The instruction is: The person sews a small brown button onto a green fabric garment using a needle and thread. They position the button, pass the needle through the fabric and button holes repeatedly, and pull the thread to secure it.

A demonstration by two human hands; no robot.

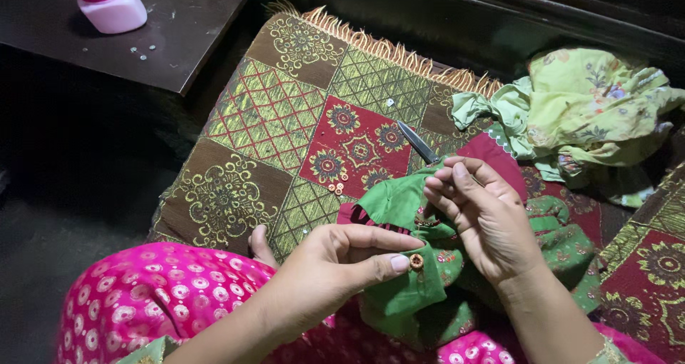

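Fabric, green [399, 292], lies on the lap; left hand [335, 264] pinches it beside a small gold button [417, 261], right hand [485, 214] grips its upper fold. Beyond the fabric: patchwork cushion [285, 121], scissors [417, 143], floral cloth [592, 107]; farthest, dark table [178, 28] with pink-capped bottle [108, 4].
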